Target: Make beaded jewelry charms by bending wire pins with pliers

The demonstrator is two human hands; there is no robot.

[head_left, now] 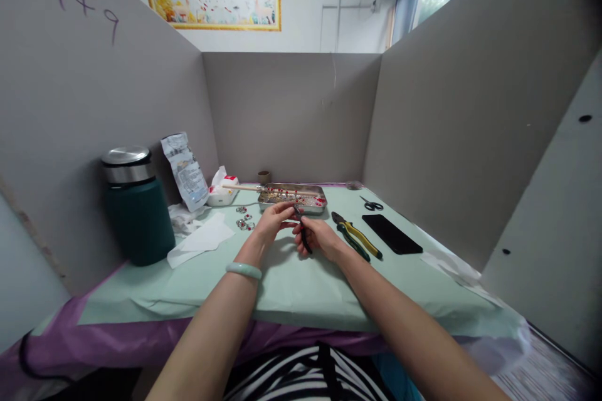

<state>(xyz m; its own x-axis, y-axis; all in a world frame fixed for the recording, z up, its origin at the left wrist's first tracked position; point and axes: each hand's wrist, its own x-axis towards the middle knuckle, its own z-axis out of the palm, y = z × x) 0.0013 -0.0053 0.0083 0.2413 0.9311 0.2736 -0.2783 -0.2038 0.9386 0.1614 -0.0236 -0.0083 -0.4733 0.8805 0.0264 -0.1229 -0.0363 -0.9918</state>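
Small dark-handled pliers [305, 239] are gripped in my right hand [322, 238], jaws pointing up and away. My left hand [274, 222], below a pale green bangle [243, 270], is closed in a pinch at the jaws; what sits between its fingertips is too small to make out. Just beyond both hands stands a shallow metal tray [266, 205] of red and shiny beads. Across the tray lies a light wooden stick [245, 188]. Several small wire loops with red beads [245, 223] rest on the table left of my left hand.
Right of my hands lie large green-and-yellow pliers [358, 237], a black phone [391, 235] and scissors [372, 205]. A green thermos [138, 216], a foil pouch [187, 172], tissues [223, 193] and white paper [200, 241] occupy the left. Grey partitions [291, 116] enclose the table.
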